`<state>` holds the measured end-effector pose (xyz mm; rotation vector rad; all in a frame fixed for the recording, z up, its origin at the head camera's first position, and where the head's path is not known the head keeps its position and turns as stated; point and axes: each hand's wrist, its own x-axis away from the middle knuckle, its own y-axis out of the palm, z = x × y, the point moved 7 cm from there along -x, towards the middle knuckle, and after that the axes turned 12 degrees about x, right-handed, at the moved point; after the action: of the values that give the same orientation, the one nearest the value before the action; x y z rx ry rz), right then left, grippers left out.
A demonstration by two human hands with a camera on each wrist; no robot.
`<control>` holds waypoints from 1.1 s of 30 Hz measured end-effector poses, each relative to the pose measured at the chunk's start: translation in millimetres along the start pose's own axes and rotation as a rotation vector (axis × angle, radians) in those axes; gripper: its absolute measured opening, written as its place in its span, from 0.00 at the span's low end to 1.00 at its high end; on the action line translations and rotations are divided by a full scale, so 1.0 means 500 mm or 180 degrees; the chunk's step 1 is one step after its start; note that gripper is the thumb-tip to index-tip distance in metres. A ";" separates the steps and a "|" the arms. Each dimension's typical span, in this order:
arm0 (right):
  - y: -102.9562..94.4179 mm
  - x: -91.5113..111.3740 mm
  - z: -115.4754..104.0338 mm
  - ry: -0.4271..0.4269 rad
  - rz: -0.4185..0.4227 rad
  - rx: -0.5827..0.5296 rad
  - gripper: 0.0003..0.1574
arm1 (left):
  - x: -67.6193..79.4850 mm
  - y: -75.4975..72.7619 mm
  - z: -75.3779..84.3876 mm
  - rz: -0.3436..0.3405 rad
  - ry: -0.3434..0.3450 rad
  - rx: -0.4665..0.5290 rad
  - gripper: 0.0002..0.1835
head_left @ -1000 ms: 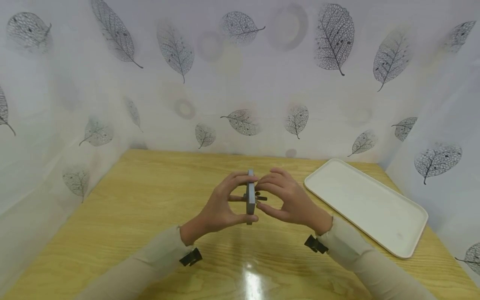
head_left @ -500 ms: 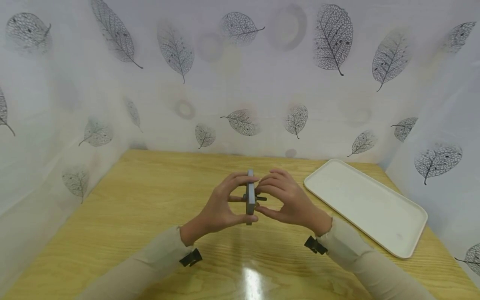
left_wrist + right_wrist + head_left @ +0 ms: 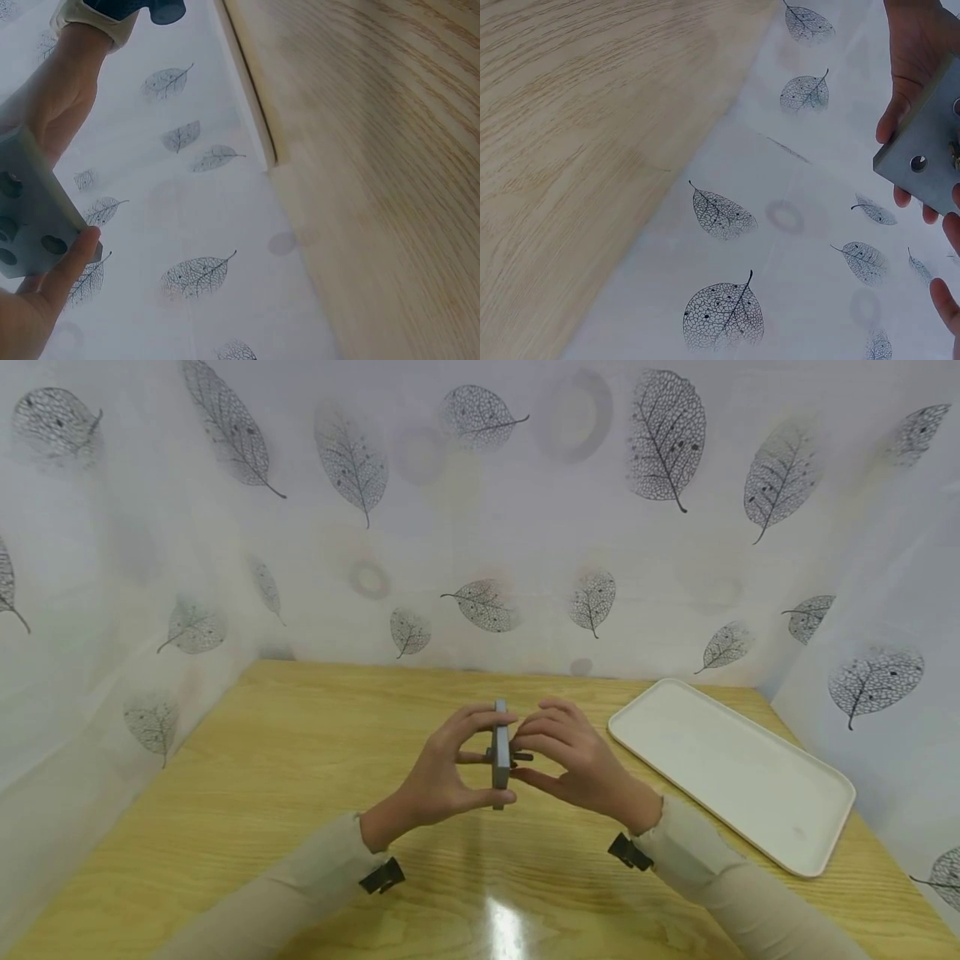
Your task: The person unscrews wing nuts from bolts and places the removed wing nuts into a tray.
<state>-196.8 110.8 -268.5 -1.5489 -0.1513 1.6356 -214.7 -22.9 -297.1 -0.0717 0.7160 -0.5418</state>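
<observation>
My left hand grips a grey plate with several round holes, standing on edge over the table. Its upper fingers lie across the top and its thumb across the near edge. Through the plate runs a dark bolt, its shank pointing right; one left finger rests at the bolt's head. With thumb and fingertips, my right hand pinches around the shank close to the plate's right face. A small brass-coloured nut shows there at the edge of the right wrist view, mostly hidden by the fingers in the head view.
A white rectangular tray lies slantwise on the right of the wooden table. Leaf-printed white curtain encloses the table's back and sides. Black clips sit at both wrists.
My right thumb and fingertips have shifted slightly around the bolt, and the small nut's dark ends have changed position. The left hand and plate stay in place.
</observation>
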 end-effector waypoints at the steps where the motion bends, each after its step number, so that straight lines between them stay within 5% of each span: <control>1: 0.000 0.000 0.002 0.0021 0.0007 -0.0003 0.19 | 0.000 0.000 0.000 0.0002 0.0002 -0.0003 0.39; 8: 0.001 0.005 0.011 0.0131 0.0033 -0.0023 0.19 | 0.002 0.000 0.000 0.0003 0.0009 -0.0031 0.39; 22: -0.011 0.008 -0.013 -0.0207 0.0121 0.0032 0.17 | 0.001 0.002 0.000 0.0006 0.0012 -0.0035 0.40; 28: -0.017 0.003 -0.006 -0.0116 0.0181 0.0137 0.17 | -0.001 0.003 0.000 -0.0016 0.0049 -0.0028 0.39; 33: -0.010 -0.002 0.003 0.0050 -0.0036 0.0133 0.20 | -0.002 0.004 0.001 -0.0008 0.0012 -0.0014 0.40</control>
<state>-195.9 114.2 -264.4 -1.5264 -0.1165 1.6076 -214.0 -20.9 -296.6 -0.0758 0.7209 -0.5429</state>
